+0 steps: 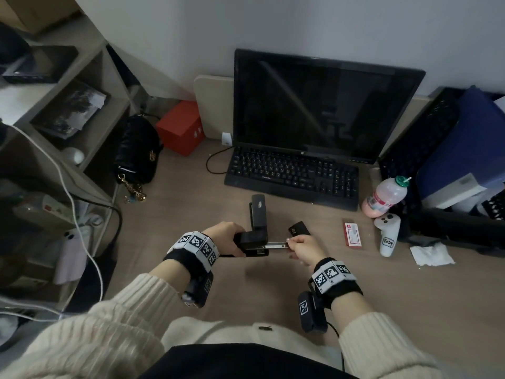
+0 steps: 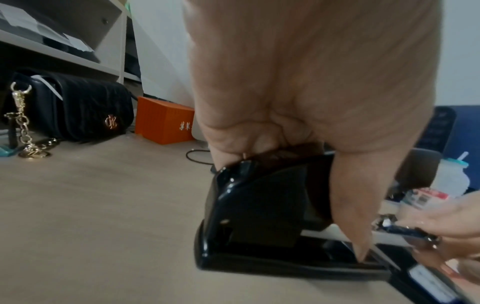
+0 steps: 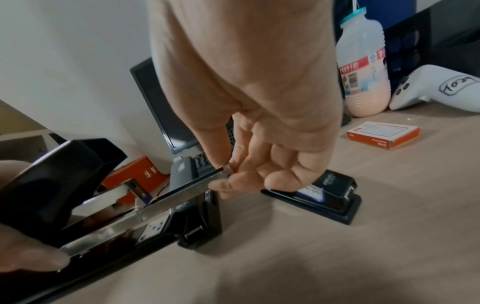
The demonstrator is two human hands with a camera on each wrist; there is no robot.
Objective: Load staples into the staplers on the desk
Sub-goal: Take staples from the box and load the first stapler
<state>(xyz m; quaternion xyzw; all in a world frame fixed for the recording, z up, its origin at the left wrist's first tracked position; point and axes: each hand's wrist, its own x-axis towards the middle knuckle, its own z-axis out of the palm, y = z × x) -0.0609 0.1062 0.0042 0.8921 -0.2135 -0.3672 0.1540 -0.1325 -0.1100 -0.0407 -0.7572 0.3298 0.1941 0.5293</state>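
My left hand grips the back end of a black stapler that lies on the desk with its lid swung up. A silver metal strip lies along its open magazine and points right. My right hand pinches the strip's right end between thumb and fingers. Whether it is a staple strip or the rail itself I cannot tell. A dark grey second stapler sits just behind. A small third stapler lies beyond my right hand. The red staple box lies closed to the right.
A keyboard and monitor stand behind the staplers. At the right are a pink drink bottle, a white controller and crumpled paper. A black handbag and an orange box sit back left.
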